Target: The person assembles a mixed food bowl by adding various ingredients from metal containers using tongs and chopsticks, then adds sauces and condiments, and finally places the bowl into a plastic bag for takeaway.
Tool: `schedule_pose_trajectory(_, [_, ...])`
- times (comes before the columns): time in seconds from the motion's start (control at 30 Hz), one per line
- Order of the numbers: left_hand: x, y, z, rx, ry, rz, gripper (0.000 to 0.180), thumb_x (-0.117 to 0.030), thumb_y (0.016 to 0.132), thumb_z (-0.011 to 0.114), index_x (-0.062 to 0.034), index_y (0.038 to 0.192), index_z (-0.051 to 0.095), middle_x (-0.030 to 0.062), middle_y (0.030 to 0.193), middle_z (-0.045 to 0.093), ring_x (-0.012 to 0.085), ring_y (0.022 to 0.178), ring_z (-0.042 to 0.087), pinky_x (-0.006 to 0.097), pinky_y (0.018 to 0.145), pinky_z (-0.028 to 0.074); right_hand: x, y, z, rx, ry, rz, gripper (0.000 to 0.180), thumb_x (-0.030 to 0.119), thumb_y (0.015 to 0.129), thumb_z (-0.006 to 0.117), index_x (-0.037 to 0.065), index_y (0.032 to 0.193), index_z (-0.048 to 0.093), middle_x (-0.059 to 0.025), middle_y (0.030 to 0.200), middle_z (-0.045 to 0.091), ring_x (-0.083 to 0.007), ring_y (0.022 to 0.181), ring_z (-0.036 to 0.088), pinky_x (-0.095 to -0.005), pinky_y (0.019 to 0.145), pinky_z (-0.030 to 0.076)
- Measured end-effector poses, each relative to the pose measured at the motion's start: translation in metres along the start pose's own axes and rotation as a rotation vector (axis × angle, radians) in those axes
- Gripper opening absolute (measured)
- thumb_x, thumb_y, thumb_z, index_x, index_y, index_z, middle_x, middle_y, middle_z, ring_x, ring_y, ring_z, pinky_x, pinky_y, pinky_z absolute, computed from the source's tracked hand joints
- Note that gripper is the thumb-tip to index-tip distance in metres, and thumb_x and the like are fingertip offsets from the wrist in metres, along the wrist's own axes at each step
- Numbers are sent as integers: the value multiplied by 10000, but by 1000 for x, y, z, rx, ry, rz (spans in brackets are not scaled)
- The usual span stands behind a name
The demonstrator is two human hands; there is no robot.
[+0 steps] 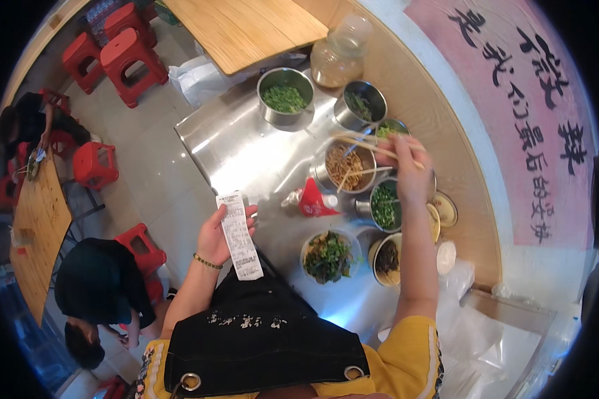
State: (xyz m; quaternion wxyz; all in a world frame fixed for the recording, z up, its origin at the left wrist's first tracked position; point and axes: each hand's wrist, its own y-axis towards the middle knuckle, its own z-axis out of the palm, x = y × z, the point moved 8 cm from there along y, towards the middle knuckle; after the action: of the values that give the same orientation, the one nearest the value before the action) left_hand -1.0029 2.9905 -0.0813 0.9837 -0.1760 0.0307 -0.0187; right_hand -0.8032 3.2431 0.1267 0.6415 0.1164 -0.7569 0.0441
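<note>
My left hand (211, 238) is closed on a long printed paper receipt (239, 236), with its fingertips showing past the slip's right edge. At the right, my right hand (407, 158) grips wooden chopsticks (363, 139). Their tips extend leftward over the rim of a metal pot of brown chopped bits, perhaps nuts (344, 159). A pale stick (366, 172) lies across that same pot. Below my right wrist is a metal pot of chopped green herbs (383, 203). A clear bowl of leafy greens (327, 256) stands on the counter between my forearms.
The steel counter (236, 136) also holds a pot of chopped greens (285, 98), a large glass jar (339, 56), a red packet-like object (316, 199) and a pot of dark food (386, 259). Red stools (132, 63) and two people (103, 286) are at the left.
</note>
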Motion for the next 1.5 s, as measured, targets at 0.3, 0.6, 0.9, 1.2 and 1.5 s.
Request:
schedule_pose_trajectory(0.3, [-53, 7, -28, -100, -69, 105, 445, -337, 970, 341, -35, 1292, 395, 233, 1264, 490, 292, 937, 606, 438, 822, 512, -129, 152, 148, 304, -207, 87, 194, 125, 856, 581, -7, 979, 653, -78, 789, 667, -117, 504, 599, -230, 463, 463])
schedule_pose_trajectory(0.6, [-55, 25, -44, -152, -122, 76, 429, -341, 972, 337, -49, 1275, 416, 229, 1259, 496, 309, 951, 598, 455, 828, 504, -149, 174, 147, 257, -347, 26, 234, 179, 881, 576, -46, 851, 634, -89, 690, 645, -135, 525, 621, -249, 486, 487])
schedule_pose_trajectory(0.9, [-60, 42, -29, -153, -129, 38, 420, -331, 976, 330, -62, 1289, 404, 233, 1254, 502, 321, 943, 603, 465, 828, 504, -166, 171, 112, 51, 94, 218, 279, 183, 923, 518, -75, 847, 588, -159, 698, 636, -196, 511, 631, -275, 452, 538])
schedule_pose_trajectory(1.2, [-52, 31, -42, -174, -156, 46, 418, -333, 971, 346, -62, 1280, 420, 233, 1257, 500, 336, 953, 598, 466, 829, 501, -154, 170, 119, 134, 86, 236, 233, 166, 907, 542, -56, 951, 597, -159, 795, 659, -191, 514, 632, -273, 452, 536])
schedule_pose_trajectory(1.5, [-53, 32, -40, -136, -159, 56, 416, -337, 972, 348, -61, 1269, 440, 234, 1257, 501, 331, 955, 598, 466, 838, 497, -172, 172, 148, 176, -94, 175, 222, 172, 889, 575, -45, 928, 601, -118, 744, 655, -157, 510, 618, -252, 466, 506])
